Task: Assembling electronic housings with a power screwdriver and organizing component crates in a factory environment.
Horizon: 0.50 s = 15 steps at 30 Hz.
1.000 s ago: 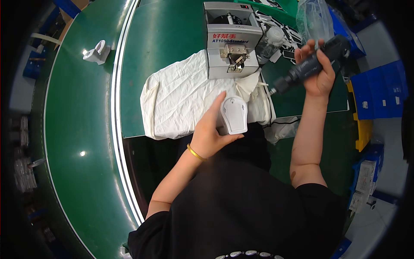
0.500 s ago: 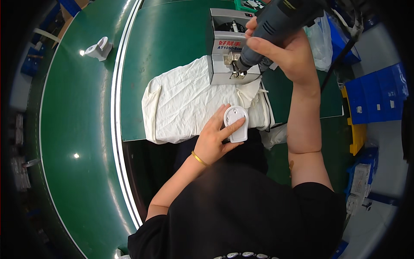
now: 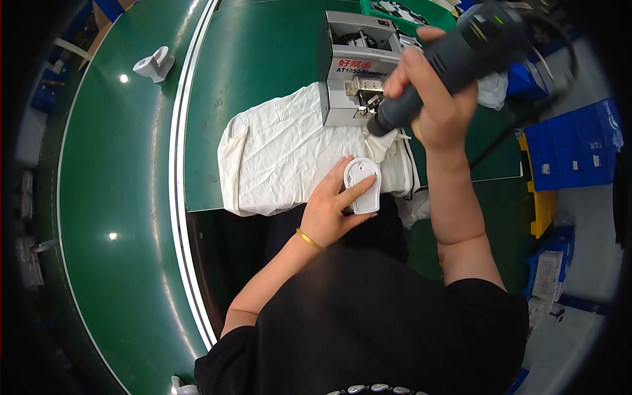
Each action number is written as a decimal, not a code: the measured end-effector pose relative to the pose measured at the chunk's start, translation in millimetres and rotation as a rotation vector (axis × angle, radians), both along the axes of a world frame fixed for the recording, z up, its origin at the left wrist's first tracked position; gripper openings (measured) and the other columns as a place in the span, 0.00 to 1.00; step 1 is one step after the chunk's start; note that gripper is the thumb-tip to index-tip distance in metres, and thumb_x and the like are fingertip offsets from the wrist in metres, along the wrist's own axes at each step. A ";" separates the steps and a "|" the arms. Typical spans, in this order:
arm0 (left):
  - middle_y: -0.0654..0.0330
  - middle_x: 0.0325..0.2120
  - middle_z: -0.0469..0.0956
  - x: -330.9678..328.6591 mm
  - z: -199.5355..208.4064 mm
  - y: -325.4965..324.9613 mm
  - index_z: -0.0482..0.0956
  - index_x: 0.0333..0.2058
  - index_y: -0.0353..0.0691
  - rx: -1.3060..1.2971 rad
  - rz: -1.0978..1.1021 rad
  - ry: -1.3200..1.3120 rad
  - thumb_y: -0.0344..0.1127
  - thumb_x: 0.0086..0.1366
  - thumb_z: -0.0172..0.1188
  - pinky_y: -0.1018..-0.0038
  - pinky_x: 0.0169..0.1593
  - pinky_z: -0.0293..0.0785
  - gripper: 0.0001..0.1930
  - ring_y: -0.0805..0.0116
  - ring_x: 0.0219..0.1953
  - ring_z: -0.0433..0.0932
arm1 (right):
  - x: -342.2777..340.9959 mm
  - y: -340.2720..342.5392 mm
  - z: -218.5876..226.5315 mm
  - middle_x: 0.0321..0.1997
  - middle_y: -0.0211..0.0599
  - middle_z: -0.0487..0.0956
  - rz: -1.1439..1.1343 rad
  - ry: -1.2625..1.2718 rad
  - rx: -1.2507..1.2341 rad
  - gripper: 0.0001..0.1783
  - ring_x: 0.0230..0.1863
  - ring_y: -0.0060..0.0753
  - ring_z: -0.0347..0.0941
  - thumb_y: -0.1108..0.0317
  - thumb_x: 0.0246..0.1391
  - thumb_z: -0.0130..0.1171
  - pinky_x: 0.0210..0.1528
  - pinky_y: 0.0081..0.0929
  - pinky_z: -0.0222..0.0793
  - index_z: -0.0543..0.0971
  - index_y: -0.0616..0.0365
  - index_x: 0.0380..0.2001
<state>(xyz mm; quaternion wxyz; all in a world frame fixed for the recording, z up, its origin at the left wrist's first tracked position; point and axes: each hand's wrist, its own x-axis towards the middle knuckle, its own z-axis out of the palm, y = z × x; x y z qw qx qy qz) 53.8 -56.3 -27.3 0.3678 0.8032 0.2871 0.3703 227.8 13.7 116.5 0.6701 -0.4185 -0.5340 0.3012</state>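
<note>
My left hand (image 3: 327, 207) grips a white plastic housing (image 3: 366, 197), rounded at one end, with small holes in its recessed face. It is held at the near edge of a folded white cloth (image 3: 276, 151). My right hand (image 3: 440, 99) is wrapped round a dark electric screwdriver (image 3: 454, 62). The tool slants down to the left, its nose over the cloth's far right part, between the housing and a grey screw feeder (image 3: 342, 105). Its tip is too small to make out.
White plastic parts (image 3: 154, 64) stand on the green conveyor belt (image 3: 105, 197) at left. A green tray (image 3: 395, 14) with small parts sits behind the feeder. Blue bins (image 3: 576, 145) are at right. The screwdriver's black cable (image 3: 503, 131) hangs on the right.
My right hand has brought the screwdriver away from the feeder's front, toward me and slightly right. My left hand keeps the white housing in nearly the same place.
</note>
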 end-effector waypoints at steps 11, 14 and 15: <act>0.45 0.60 0.66 4.1 3.5 3.1 0.79 0.53 0.54 -0.056 0.014 0.027 0.32 0.37 0.78 0.63 0.60 0.68 0.38 0.47 0.62 0.66 | -7.1 -42.9 -4.2 0.25 0.40 0.73 0.082 -0.154 -0.044 0.24 0.24 0.28 0.71 0.77 0.55 0.55 0.32 0.32 0.72 0.61 0.67 0.54; 0.41 0.58 0.67 4.3 3.1 4.1 0.78 0.53 0.53 -0.029 0.012 0.013 0.34 0.39 0.76 0.60 0.59 0.69 0.36 0.41 0.59 0.68 | -8.5 -42.0 -8.1 0.25 0.40 0.73 0.100 -0.108 -0.040 0.24 0.24 0.28 0.71 0.77 0.55 0.54 0.32 0.32 0.72 0.61 0.66 0.53; 0.41 0.58 0.67 4.4 3.5 4.3 0.79 0.52 0.53 -0.025 0.011 0.008 0.34 0.39 0.76 0.60 0.59 0.69 0.36 0.41 0.59 0.68 | -9.1 -41.7 -8.5 0.25 0.40 0.73 0.101 -0.108 -0.041 0.24 0.24 0.28 0.71 0.77 0.55 0.54 0.32 0.32 0.72 0.61 0.66 0.53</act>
